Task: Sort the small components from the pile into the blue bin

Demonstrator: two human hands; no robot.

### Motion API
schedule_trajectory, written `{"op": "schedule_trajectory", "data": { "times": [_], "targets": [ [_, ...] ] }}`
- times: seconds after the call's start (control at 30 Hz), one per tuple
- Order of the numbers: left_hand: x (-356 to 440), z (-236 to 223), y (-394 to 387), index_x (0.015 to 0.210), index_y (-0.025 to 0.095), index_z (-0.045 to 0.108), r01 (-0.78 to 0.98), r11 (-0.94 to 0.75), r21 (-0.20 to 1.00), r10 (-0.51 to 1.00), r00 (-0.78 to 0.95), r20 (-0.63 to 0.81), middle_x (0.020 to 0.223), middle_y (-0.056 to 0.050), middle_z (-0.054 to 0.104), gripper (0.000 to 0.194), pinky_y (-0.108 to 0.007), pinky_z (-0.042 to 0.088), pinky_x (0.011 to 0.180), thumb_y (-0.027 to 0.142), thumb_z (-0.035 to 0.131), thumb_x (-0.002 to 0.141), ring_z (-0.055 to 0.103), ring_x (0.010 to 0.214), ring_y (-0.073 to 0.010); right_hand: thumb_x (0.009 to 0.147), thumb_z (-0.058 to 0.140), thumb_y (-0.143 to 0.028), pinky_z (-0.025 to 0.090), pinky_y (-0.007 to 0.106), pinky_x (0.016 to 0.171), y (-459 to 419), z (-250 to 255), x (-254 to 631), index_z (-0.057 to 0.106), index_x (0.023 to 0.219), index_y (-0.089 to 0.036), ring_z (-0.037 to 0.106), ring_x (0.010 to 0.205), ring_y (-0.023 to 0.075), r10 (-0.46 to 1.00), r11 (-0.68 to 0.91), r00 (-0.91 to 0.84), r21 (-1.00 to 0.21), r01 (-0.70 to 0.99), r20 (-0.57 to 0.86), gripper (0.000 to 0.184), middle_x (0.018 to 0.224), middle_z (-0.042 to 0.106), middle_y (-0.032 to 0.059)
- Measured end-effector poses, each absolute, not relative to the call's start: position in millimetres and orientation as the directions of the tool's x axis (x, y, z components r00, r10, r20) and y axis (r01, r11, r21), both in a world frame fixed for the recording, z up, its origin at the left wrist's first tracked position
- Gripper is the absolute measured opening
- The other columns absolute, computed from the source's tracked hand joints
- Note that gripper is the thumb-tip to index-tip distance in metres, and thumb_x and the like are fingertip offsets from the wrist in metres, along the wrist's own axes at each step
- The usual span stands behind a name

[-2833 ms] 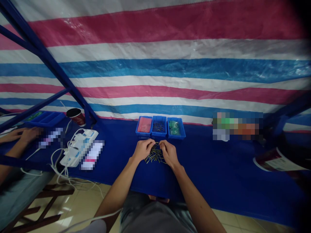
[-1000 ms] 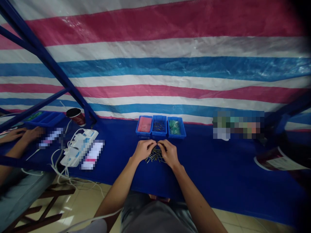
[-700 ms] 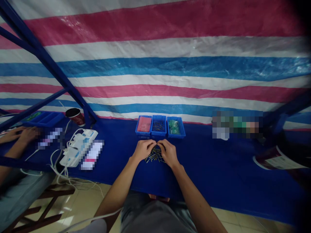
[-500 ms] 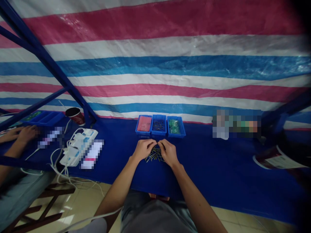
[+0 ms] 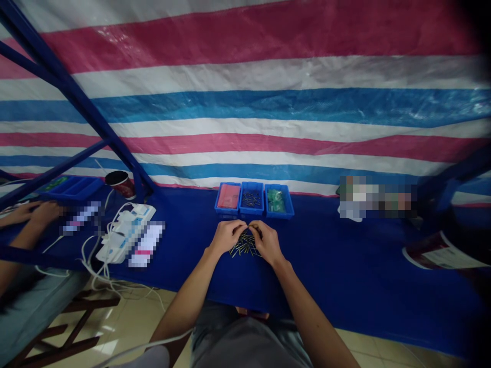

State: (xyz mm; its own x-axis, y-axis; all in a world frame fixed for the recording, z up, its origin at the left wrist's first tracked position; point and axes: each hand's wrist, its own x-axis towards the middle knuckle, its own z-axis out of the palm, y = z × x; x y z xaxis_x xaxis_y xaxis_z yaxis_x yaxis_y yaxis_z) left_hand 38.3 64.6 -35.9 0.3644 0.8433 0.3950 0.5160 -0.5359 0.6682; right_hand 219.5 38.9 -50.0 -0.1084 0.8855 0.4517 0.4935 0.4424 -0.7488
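Observation:
My left hand (image 5: 227,236) and my right hand (image 5: 265,239) meet at their fingertips above the blue tabletop, both in a closed pinch. Between them shows a sliver of a thin metal pin (image 5: 248,226), most of it hidden by the fingers. Right below the hands lies a loose pile of thin metal pins (image 5: 243,246), dark and brassy, pointing every way; whether they are screws or nails is too small to tell. Just beyond my fingers stand three blue bins: one with pink packets (image 5: 229,196), one with dark pins (image 5: 251,198), one with green bagged pieces (image 5: 276,200).
On the left are a white power strip (image 5: 125,232) with tangled cables, a blurred phone (image 5: 147,244) and a dark cup (image 5: 120,185). A co-worker's hands (image 5: 44,212) are beyond the blue frame post. Blurred items (image 5: 360,197) and a large cup (image 5: 441,251) stand right.
The hands stay pinched together in nearly the same place, with slightly more of the thin pin showing between them. The whole view has shifted very slightly.

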Motion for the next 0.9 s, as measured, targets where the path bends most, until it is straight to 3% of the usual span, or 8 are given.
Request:
{"op": "schedule_trajectory", "data": {
  "times": [0.3, 0.5, 0.67, 0.77, 0.9],
  "targets": [
    [38.8, -33.1, 62.9, 0.096, 0.019, 0.075, 0.514, -0.53, 0.674, 0.846, 0.369, 0.384, 0.084, -0.003, 0.075, 0.022, -0.024, 0.049, 0.073, 0.03, 0.056, 0.097, 0.067, 0.071, -0.0145, 0.102, 0.046, -0.031, 0.048, 0.029, 0.077, 39.5, -48.1, 220.2, 0.066, 0.097, -0.023, 0.068, 0.083, 0.02, 0.872, 0.468, -0.122, -0.732, 0.495, 0.475, 0.022, 0.092, 0.072, 0.0053],
    [39.3, -32.6, 62.5, 0.096, 0.019, 0.074, 0.515, -0.528, 0.675, 0.848, 0.369, 0.381, 0.082, -0.003, 0.074, 0.022, -0.023, 0.048, 0.071, 0.031, 0.056, 0.097, 0.065, 0.069, -0.0141, 0.103, 0.044, -0.037, 0.044, 0.027, 0.065, 39.3, -49.8, 220.8, 0.067, 0.091, -0.023, 0.065, 0.068, 0.0181, 0.895, 0.417, -0.122, -0.707, 0.571, 0.429, 0.029, 0.075, 0.069, 0.0026],
    [38.8, -32.9, 63.0, 0.095, 0.018, 0.074, 0.531, -0.524, 0.666, 0.851, 0.368, 0.375, 0.078, -0.003, 0.073, 0.021, -0.022, 0.047, 0.068, 0.029, 0.056, 0.097, 0.062, 0.064, -0.0126, 0.101, 0.049, -0.039, 0.043, 0.026, 0.061, 38.4, -49.8, 220.2, 0.064, 0.109, -0.023, 0.062, 0.061, 0.0163, 0.908, 0.393, -0.112, -0.73, 0.559, 0.403, 0.024, 0.075, 0.069, 0.0004],
    [38.7, -32.7, 63.3, 0.096, 0.018, 0.074, 0.529, -0.517, 0.673, 0.855, 0.361, 0.372, 0.081, -0.003, 0.074, 0.022, -0.022, 0.047, 0.069, 0.029, 0.055, 0.097, 0.063, 0.067, -0.013, 0.1, 0.05, -0.036, 0.046, 0.026, 0.065, 38.4, -50.1, 219.8, 0.063, 0.114, -0.022, 0.065, 0.068, 0.0171, 0.899, 0.415, -0.116, -0.739, 0.531, 0.422, 0.024, 0.082, 0.071, 0.0017],
    [39.3, -32.0, 63.2, 0.095, 0.019, 0.074, 0.525, -0.52, 0.674, 0.853, 0.365, 0.374, 0.079, -0.003, 0.073, 0.022, -0.023, 0.047, 0.069, 0.03, 0.055, 0.097, 0.062, 0.066, -0.013, 0.101, 0.047, -0.032, 0.049, 0.029, 0.076, 39.6, -50.5, 220.0, 0.067, 0.104, -0.023, 0.068, 0.083, 0.0196, 0.886, 0.442, -0.112, -0.746, 0.498, 0.45, 0.021, 0.097, 0.073, 0.0048]
  ]
}}
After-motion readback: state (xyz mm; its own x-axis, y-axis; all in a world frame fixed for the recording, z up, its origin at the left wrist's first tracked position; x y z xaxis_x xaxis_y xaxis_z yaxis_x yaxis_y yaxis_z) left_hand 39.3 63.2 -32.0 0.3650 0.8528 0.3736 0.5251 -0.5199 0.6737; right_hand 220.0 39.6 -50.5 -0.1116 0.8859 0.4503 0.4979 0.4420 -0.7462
